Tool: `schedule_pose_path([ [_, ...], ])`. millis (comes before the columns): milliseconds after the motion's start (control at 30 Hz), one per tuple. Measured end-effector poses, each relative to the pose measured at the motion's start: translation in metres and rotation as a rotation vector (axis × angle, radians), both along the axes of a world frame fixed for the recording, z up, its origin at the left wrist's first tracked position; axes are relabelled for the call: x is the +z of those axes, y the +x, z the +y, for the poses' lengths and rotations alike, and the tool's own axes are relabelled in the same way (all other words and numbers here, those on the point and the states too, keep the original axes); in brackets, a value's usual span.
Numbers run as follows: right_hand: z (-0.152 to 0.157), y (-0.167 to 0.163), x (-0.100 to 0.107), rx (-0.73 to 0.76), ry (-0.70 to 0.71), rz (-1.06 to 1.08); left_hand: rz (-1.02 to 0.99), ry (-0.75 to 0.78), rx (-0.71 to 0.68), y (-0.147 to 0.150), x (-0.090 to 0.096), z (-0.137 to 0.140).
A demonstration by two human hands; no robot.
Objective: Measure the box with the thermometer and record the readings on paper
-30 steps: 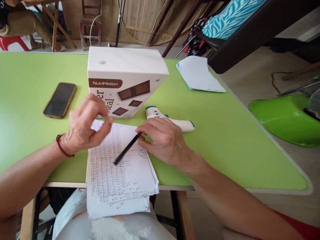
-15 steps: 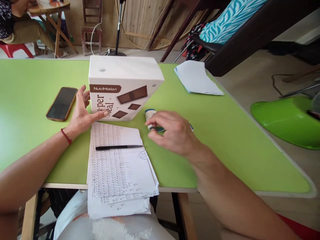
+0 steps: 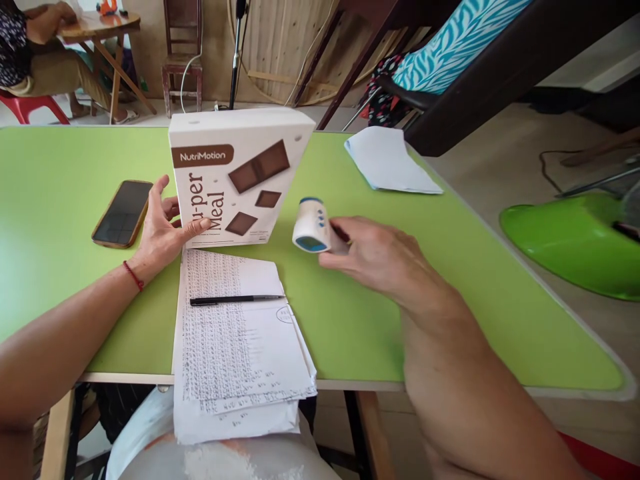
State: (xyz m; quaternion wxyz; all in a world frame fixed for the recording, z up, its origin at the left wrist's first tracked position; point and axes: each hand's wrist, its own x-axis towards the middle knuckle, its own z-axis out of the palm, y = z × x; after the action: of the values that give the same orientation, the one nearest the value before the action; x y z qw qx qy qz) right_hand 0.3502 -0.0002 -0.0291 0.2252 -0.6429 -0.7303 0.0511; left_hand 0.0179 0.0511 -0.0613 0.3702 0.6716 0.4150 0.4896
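My left hand (image 3: 163, 223) grips the lower left edge of a white NutriMotion box (image 3: 270, 230), thumb across its printed front and fingers along its left side. The box stands upright on the green table. My right hand (image 3: 377, 257) is closed round the handle of a white and blue infrared thermometer (image 3: 311, 227), whose display and buttons face me. Below the box lie handwritten sheets of paper (image 3: 225, 360), hanging over the near table edge, with a black pen (image 3: 235, 300) across them. A phone in a brown case (image 3: 121, 213) lies left of my left hand.
Folded white papers (image 3: 390, 160) lie at the far right of the green table (image 3: 450, 320). Beyond the right edge is a green chair (image 3: 575, 243). A person (image 3: 45, 60) sits by a small round wooden table (image 3: 100, 25) at the back left, near a wooden chair (image 3: 183, 60).
My right hand has taken hold of the thermometer by its handle and turned it upright. The box has tilted slightly and its front shows more, with my left hand still at its edge.
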Motion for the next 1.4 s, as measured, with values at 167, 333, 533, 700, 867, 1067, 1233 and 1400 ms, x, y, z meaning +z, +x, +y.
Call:
schedule_pose_path([
  [167, -0.033, -0.038, 0.014, 0.264, 0.181, 0.942, 0.004, 0.032, 0.056, 0.004, 0.015, -0.013],
  [333, -0.072, -0.065, 0.006, 0.502, -0.336, 1.038, 0.133, 0.018, -0.027, 0.008, 0.037, -0.030],
  [533, -0.074, -0.083, 0.006, 0.444, -0.418, 0.901, 0.344, 0.055, -0.112, 0.005, 0.046, -0.032],
  [700, -0.071, -0.086, 0.009, 0.434, -0.482, 0.922, 0.340, 0.018, -0.234, 0.001, 0.055, -0.029],
  [867, -0.071, -0.084, -0.001, 0.442, -0.537, 0.942, 0.319, -0.040, -0.344, 0.001, 0.065, -0.028],
  [1067, -0.069, -0.081, -0.010, 0.455, -0.623, 0.982, 0.284, -0.115, -0.389, 0.001, 0.064, -0.025],
  [1233, -0.070, -0.082, -0.011, 0.453, -0.613, 1.013, 0.296, -0.084, -0.390, 0.001, 0.062, -0.023],
  [1400, -0.069, -0.082, -0.007, 0.432, -0.676, 0.993, 0.288, -0.098, -0.401, 0.000, 0.062, -0.024],
])
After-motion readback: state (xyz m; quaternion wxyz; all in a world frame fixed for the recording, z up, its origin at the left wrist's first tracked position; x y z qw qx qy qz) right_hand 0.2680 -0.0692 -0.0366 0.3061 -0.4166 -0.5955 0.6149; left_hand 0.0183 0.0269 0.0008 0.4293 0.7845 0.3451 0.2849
